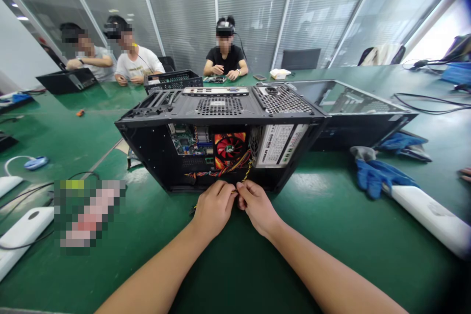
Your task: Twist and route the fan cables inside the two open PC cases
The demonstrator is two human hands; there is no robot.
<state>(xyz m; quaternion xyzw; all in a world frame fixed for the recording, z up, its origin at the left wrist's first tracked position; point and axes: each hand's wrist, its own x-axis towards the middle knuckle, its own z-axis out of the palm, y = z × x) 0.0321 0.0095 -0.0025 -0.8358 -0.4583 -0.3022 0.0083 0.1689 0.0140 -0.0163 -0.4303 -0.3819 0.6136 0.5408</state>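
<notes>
Cable (248, 170) partly hidden within 2 pinching hands (259, 209)

Case (221, 120): on the bench (235, 279)
Fan (230, 149): inside the case, near its middle
Power supply (281, 146): inside the case's right end
Fingers (244, 190): before the case's open side
Wires (248, 169): from inside the case to the fingers
Second case (362, 132): right of the case

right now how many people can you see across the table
3: person in light grey at far left, person in white beside them, person in black near the middle. Others may be hidden.
</notes>
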